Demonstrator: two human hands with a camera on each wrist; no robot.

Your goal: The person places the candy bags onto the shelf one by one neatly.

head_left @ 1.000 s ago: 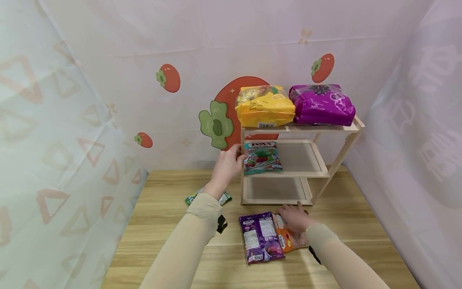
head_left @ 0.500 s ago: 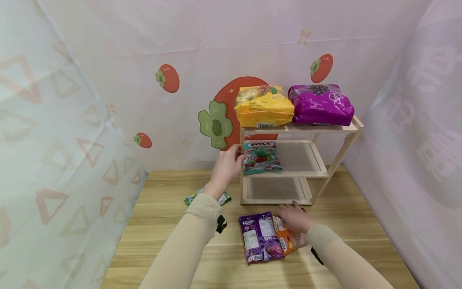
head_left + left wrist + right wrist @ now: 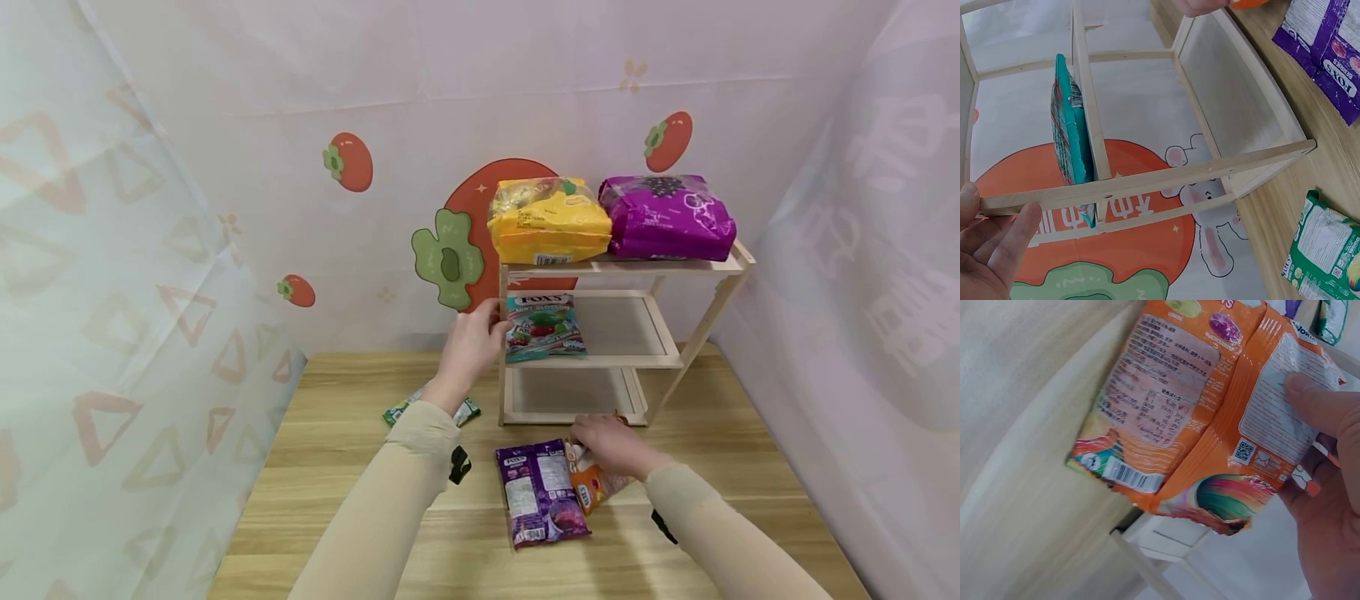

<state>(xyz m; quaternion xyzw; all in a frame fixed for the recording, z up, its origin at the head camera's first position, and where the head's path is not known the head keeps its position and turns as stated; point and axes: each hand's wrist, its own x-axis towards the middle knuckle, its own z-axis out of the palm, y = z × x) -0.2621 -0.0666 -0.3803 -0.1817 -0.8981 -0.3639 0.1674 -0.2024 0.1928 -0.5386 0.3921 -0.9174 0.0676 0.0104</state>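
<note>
Thumb and fingers of your right hand (image 3: 615, 446) pinch the orange FOX'S candy bag (image 3: 1204, 406), right in front of the wooden rack (image 3: 626, 325), while your left hand (image 3: 471, 340) grips the rack's left front post (image 3: 503, 396)!

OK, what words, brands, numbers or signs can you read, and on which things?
"FOX'S": teal bag and flat purple bag.
"MINT BLOSSOM": teal bag.
"BERRIES": flat purple bag.
"TS", a word's cut-off end: orange bag.
Other print on these, and all on the green bag, yellow bag and plump purple bag: too small or blurred to read surely.
Chinese characters on the wall cloth: partly hidden.
</note>
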